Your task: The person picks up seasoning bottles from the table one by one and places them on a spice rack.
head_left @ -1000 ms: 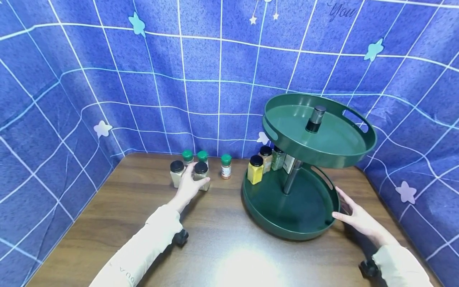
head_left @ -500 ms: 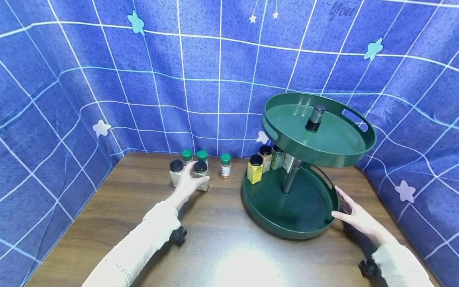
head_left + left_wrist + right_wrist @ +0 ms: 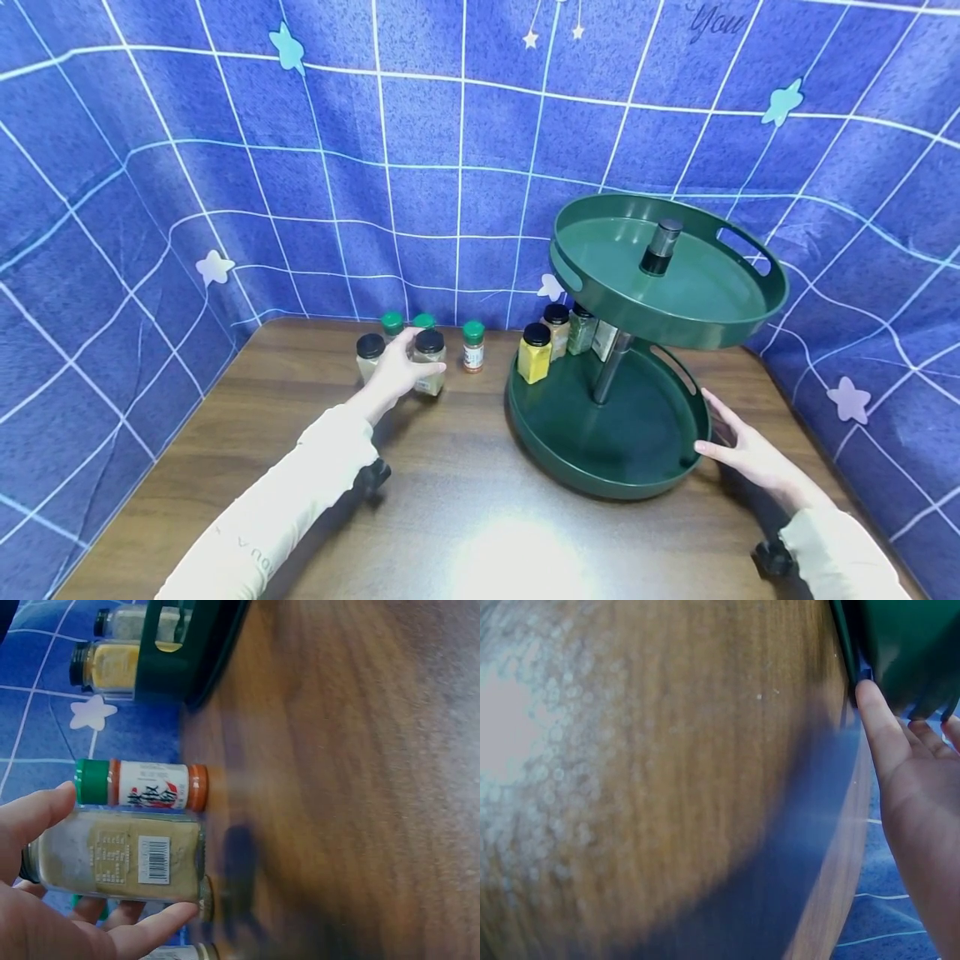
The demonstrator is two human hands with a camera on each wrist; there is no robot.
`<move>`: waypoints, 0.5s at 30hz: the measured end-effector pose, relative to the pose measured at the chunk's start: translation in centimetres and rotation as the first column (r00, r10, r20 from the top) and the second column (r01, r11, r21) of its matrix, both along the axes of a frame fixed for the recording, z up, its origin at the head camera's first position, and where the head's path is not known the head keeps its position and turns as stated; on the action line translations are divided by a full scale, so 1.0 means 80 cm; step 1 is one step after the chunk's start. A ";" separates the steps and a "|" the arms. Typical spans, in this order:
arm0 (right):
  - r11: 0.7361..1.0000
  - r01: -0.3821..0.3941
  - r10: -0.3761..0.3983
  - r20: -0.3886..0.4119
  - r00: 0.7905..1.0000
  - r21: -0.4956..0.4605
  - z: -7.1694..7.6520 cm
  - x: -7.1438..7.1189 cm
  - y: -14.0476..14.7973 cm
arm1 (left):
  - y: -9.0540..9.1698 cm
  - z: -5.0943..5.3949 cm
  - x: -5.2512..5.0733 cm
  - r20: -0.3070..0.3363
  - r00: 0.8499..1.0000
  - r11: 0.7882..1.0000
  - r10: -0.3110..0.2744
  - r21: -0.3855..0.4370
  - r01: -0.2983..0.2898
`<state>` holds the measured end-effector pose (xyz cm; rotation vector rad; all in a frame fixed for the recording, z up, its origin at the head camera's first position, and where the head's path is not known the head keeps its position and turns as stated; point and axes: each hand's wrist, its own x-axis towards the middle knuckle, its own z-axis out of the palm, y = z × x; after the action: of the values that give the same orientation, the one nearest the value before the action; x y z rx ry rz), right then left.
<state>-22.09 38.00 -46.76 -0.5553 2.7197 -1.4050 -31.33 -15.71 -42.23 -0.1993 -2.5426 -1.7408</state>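
Note:
My left hand [image 3: 395, 367] holds a clear spice jar [image 3: 120, 853] of tan powder with a black lid, thumb on one side and fingers on the other. The jar is upright; whether its base touches the table I cannot tell. Beside it stands a green-capped chili powder bottle [image 3: 473, 347]. Partly behind the left hand are another black-lidded jar [image 3: 369, 357] and two green-capped bottles, mostly hidden. My right hand [image 3: 753, 454] touches the outer wall of the lower tray [image 3: 600, 487] of a green two-tier turntable, its fingers extended; in the right wrist view the thumb rests along that wall.
On the lower tray's left and back side stand a yellow spice jar [image 3: 534, 354] and several other black-lidded jars. The upper tray [image 3: 675, 329] overhangs them around a dark centre post [image 3: 612, 371]. A blue patterned cloth [image 3: 420, 167] hangs behind the wooden table [image 3: 442, 500].
The left hand has moved the tan spice jar slightly to the right, closer to the chili powder bottle. My right hand and the turntable have stayed in place.

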 end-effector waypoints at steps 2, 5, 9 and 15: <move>1.000 0.000 0.000 -0.001 1.000 0.001 -0.001 0.000 0.000 | 0.002 0.006 0.002 0.011 1.000 1.000 -0.007 -0.023 0.007; 1.000 0.005 -0.005 -0.003 1.000 0.005 -0.001 0.000 -0.001 | 0.006 0.014 0.004 0.023 1.000 0.998 -0.015 -0.056 0.016; 1.000 0.015 -0.015 -0.001 1.000 0.020 0.000 0.001 0.000 | 0.014 0.024 0.003 0.023 0.999 0.996 -0.032 -0.078 0.034; 1.000 0.011 -0.011 0.001 1.000 0.017 0.001 0.000 0.000 | 0.027 0.034 -0.001 -0.010 0.998 0.994 -0.068 -0.089 0.067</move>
<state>-22.10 38.04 -46.70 -0.5400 2.7357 -1.3823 -31.44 -13.57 -39.50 -0.3034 -2.6357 -1.6445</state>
